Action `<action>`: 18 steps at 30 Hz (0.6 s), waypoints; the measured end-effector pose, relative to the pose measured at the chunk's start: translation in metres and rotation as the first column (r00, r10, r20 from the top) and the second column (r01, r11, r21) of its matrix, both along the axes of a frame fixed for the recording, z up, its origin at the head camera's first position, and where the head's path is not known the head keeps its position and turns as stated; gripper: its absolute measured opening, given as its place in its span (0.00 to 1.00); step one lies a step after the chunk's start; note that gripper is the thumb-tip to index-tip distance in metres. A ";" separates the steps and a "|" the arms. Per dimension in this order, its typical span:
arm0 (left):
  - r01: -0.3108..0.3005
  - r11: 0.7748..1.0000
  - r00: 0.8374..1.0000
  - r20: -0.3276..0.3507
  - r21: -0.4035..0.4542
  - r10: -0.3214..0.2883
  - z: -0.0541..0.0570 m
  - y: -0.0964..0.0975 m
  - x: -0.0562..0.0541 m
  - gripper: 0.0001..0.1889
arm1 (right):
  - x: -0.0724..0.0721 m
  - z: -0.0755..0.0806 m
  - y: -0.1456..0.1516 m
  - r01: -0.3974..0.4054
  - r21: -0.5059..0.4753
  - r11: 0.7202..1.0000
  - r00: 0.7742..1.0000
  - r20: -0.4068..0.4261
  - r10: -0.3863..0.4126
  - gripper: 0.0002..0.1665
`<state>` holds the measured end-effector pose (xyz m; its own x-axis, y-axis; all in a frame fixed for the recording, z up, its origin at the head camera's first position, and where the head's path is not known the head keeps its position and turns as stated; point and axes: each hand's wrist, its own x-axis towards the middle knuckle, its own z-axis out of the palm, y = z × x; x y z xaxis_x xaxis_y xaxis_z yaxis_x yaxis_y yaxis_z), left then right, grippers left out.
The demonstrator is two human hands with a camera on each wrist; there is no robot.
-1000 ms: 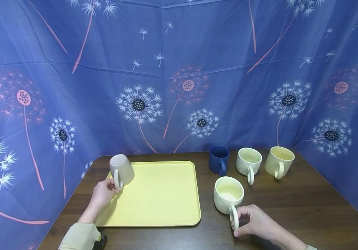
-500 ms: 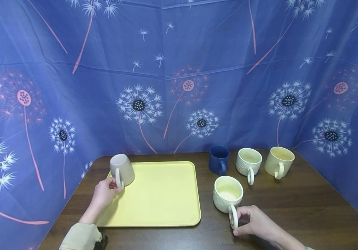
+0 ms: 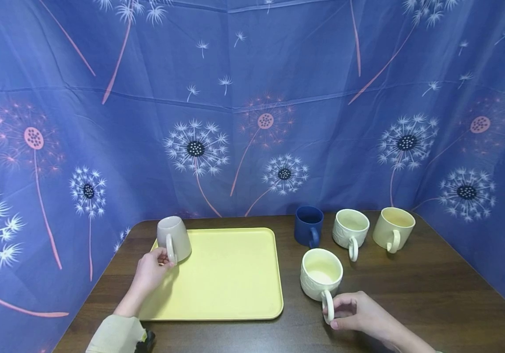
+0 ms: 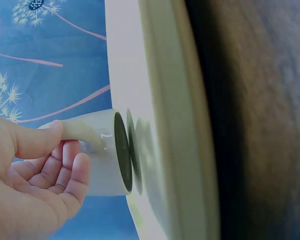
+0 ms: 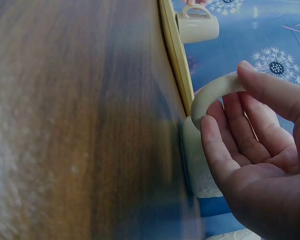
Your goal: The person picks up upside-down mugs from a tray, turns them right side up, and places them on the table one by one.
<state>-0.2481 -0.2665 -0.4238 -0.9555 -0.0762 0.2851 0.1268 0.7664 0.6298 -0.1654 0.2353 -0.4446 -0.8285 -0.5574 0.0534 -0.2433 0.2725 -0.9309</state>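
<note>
Upside down over the yellow tray's (image 3: pixel 221 274) left side, a grey mug (image 3: pixel 177 240) hangs by its handle from my left hand (image 3: pixel 152 269). Thumb and fingers pinch that handle. In the left wrist view the mug's (image 4: pixel 102 175) dark open mouth faces the tray, with a narrow gap and a shadow between. To the right of the tray stands an upright cream mug (image 3: pixel 314 286) with a raised pattern. My right hand (image 3: pixel 358 314) pinches its handle between thumb and fingers. The right wrist view shows the handle (image 5: pixel 210 97) closely; the palm hides part of the cup.
Behind the held cream mug, a blue mug (image 3: pixel 303 228), another patterned cream mug (image 3: pixel 345 237) and a pale yellow mug (image 3: pixel 386 235) stand upright in a row. A blue dandelion-print cloth (image 3: pixel 234 147) hangs behind and beside the brown wooden table (image 3: pixel 446 304).
My left hand has shifted slightly right and up in the head view, and the grey mug with it. The right hand's fingers shift slightly on the handle; the cream mug hardly moves.
</note>
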 end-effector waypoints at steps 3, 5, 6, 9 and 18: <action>-0.003 1.000 1.000 0.002 0.012 0.003 0.004 0.004 0.001 0.09 | 0.001 0.002 0.001 -0.008 -0.038 0.999 0.999 0.044 0.010 0.14; -0.011 1.000 1.000 0.004 0.017 0.011 0.006 0.006 0.002 0.09 | 0.002 0.005 0.003 -0.013 -0.061 0.998 0.997 0.080 0.017 0.16; -0.015 1.000 1.000 0.004 0.020 0.015 0.007 0.007 0.002 0.09 | 0.002 0.006 0.004 -0.010 -0.064 0.998 0.995 0.095 0.016 0.16; -0.025 0.999 1.000 0.006 0.025 0.025 0.009 0.009 0.003 0.08 | 0.002 0.011 0.008 0.011 -0.036 0.999 0.996 0.092 -0.007 0.17; -0.045 0.997 0.999 0.018 0.059 0.044 0.013 0.013 0.003 0.08 | 0.002 0.023 0.013 0.085 0.046 0.995 0.995 -0.046 -0.083 0.12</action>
